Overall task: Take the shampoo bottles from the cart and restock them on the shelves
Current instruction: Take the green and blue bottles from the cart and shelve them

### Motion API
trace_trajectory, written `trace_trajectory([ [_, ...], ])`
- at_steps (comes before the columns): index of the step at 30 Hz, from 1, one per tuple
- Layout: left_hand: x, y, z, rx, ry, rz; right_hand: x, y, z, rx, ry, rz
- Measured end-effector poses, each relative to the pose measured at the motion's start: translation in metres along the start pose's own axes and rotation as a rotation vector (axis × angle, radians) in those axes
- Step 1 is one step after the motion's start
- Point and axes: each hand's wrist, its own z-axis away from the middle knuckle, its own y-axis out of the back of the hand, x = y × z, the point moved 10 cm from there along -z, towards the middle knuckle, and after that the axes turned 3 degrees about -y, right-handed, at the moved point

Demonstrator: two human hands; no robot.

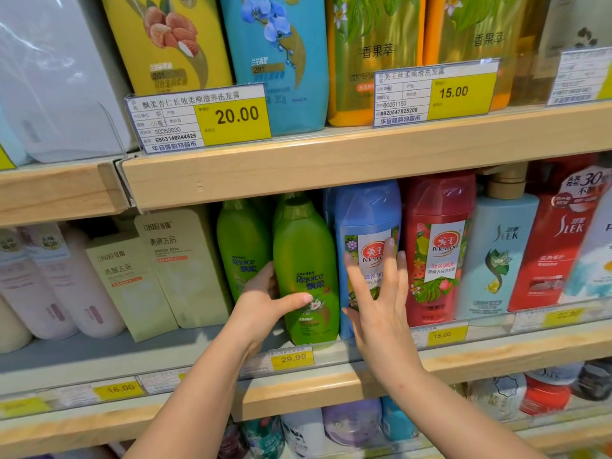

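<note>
Gripping the front green Rejoice bottle (pixel 306 276) low on its body, the left hand (pixel 265 303) has its thumb laid across the label while the fingers go round the bottle's left side, where most of them are hidden between it and a second green bottle (pixel 240 246) standing just behind and to the left. The held bottle stands upright on the middle shelf (pixel 331 385), its base just behind a yellow price tag (pixel 293 358) reading 29.90. The right hand (pixel 381 299) is spread with straight fingers against the front of the blue Mewon bottle (pixel 367 226), covering the lower half of its label; it grasps nothing, and whether the palm actually presses the plastic cannot be told. Touching that bottle on its right stands a red Mewon bottle (pixel 437 246), then a pale blue Slek bottle (pixel 500 256) with a tan cap partly hidden by the shelf above, and a red Slek bottle (pixel 556 246) that is blurred. To the left of the green pair stand pale green boxes (pixel 172 270) and pinkish bottles (pixel 66 276) whose print is too soft to read. On the upper shelf (pixel 331 160), the bottles are cut off at the top edge of the view; a tag (pixel 198 119) reads 20.00 and another (pixel 435 92) reads 15.00. The lowest shelf shows only bottle tops, mostly hidden behind the forearms. No cart appears anywhere in view.
</note>
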Motion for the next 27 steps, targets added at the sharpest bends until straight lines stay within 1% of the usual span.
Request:
trace_trajectory([
  [4,-0.002,-0.001,0.006,0.017,-0.018,-0.021,0.002,0.004,0.015,-0.029,0.035,-0.007],
  [6,-0.002,0.003,0.014,0.091,-0.026,-0.009,0.004,0.006,0.022,-0.063,0.037,-0.051],
  [7,-0.003,0.009,0.020,0.160,-0.033,-0.014,0.005,0.007,0.026,-0.086,0.043,-0.081],
  [9,0.004,0.026,0.037,0.324,-0.087,-0.130,0.004,0.008,0.034,-0.135,0.063,-0.179],
  [10,0.009,0.030,0.048,0.367,-0.141,-0.197,0.002,0.007,0.037,-0.160,0.079,-0.230],
  [11,0.013,0.031,0.060,0.379,-0.181,-0.247,-0.001,0.006,0.040,-0.185,0.090,-0.276],
  [13,0.015,0.029,0.081,0.381,-0.204,-0.362,-0.011,0.003,0.046,-0.212,0.115,-0.328],
  [16,0.006,0.034,0.115,0.418,-0.144,-0.536,-0.038,-0.005,0.061,-0.222,0.190,-0.400],
  [18,-0.002,0.043,0.137,0.452,-0.096,-0.593,-0.056,-0.013,0.071,-0.278,0.212,-0.490],
  [22,-0.015,0.076,0.182,0.541,-0.008,-0.676,-0.094,-0.032,0.095,-0.438,0.260,-0.546],
  [26,-0.027,0.104,0.229,0.540,0.049,-0.813,-0.137,-0.048,0.134,-0.628,0.310,-0.638],
  [27,-0.030,0.116,0.248,0.556,0.085,-0.833,-0.154,-0.051,0.147,-0.672,0.338,-0.656],
])
